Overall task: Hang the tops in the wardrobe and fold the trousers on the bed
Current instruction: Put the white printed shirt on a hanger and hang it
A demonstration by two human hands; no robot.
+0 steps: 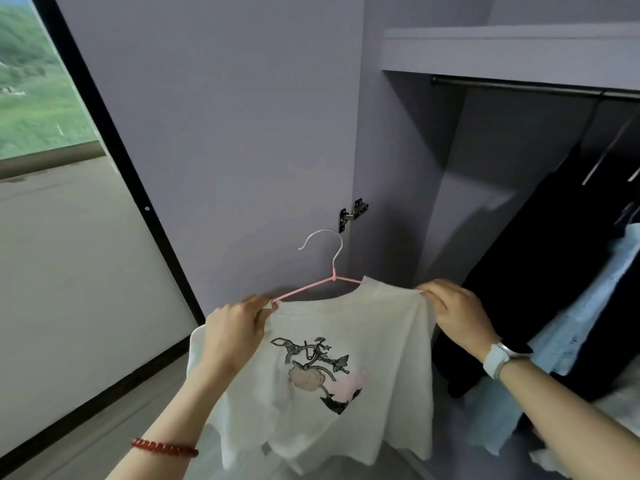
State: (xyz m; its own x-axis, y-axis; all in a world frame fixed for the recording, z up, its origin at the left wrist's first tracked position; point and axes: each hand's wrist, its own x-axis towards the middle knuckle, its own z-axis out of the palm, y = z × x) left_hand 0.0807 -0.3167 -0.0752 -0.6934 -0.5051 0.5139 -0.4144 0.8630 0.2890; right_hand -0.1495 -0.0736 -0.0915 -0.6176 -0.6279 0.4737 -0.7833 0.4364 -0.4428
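A white T-shirt (pixel 346 327) with a grey and pink print hangs in front of me on a pink wire hanger (pixel 311 285) with a white hook. My left hand (pixel 235 327) pinches the shirt's left shoulder where the hanger's left end pokes out bare. At the other shoulder, my right hand (pixel 453 306) grips the fabric over the hanger's right arm. The open wardrobe (pixel 398 168) is just behind and to the right, its dark rail (pixel 519 85) up high above the shirt.
Dark garments (pixel 540 271) and a light blue one (pixel 588 306) hang from the rail at the right. The lilac wardrobe door (pixel 225 133) stands open behind the shirt, hinge showing. A large window (pixel 52 202) with a dark frame fills the left side.
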